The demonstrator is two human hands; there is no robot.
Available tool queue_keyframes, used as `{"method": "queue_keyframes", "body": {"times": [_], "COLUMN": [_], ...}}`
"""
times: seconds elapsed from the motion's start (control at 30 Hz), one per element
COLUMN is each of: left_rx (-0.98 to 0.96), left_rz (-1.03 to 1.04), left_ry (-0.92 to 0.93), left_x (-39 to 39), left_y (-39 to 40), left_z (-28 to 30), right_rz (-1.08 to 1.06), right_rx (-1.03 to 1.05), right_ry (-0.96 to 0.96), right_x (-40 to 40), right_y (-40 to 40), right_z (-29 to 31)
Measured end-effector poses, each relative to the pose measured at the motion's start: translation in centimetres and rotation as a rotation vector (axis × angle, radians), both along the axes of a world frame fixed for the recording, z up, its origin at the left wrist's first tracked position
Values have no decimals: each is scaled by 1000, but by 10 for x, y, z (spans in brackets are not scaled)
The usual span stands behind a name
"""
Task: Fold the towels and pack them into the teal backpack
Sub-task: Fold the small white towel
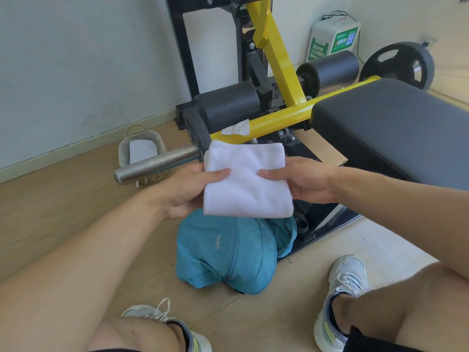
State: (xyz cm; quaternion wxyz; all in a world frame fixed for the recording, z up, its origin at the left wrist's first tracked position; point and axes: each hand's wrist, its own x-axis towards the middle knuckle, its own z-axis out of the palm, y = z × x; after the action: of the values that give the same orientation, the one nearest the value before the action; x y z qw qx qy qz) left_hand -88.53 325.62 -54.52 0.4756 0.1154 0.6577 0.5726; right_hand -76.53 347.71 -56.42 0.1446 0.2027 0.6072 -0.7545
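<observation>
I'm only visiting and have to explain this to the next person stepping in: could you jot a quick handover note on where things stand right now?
Left hand and right hand each pinch a side of the folded white towel, held in the air above the teal backpack.
The backpack lies on the floor between the feet; whether its main opening is unzipped cannot be told.
Done: this towel is folded.
Left: put it into the backpack. No other towel clearly shows.

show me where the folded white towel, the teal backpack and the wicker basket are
towel (pixel 247 184), head view, middle of the folded cloth between the thumbs
backpack (pixel 220 252), head view, front panel by the zip
basket (pixel 124 153), head view, left side of its lined rim
</observation>
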Motion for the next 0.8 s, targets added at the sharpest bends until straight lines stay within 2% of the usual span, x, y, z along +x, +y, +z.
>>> {"method": "queue_keyframes", "body": {"times": [0.23, 0.33, 0.4, 0.53, 0.57, 0.67, 0.73, 0.8], "left_rx": [74, 89, 74, 4, -13, -47, -60, -75], "left_rz": [80, 117, 154, 220, 230, 220, 186, 144], "left_ry": [-112, -193, -218, -213, -204, -178, -170, -162], "left_x": [-8, -12, -13, -9, -8, -3, 0, 2], "left_y": [1, -1, -2, 1, 2, 7, 11, 13], "left_z": [1, 3, 3, -2, -3, -6, -5, -3], "right_rz": [-59, 29, 81, 5, 51, 386, 495, 471], "right_rx": [38, -44, -2, 627, 760, 1130, 1300, 1338], "right_ry": [73, 61, 56, 175, 241, 367, 381, 333], "right_x": [-7, -6, -5, 0, 3, 6, 1, -5], "right_y": [8, 11, 11, 0, -5, -25, -33, -33], "right_z": [-9, -7, -7, 5, 11, 19, 12, 5]}}
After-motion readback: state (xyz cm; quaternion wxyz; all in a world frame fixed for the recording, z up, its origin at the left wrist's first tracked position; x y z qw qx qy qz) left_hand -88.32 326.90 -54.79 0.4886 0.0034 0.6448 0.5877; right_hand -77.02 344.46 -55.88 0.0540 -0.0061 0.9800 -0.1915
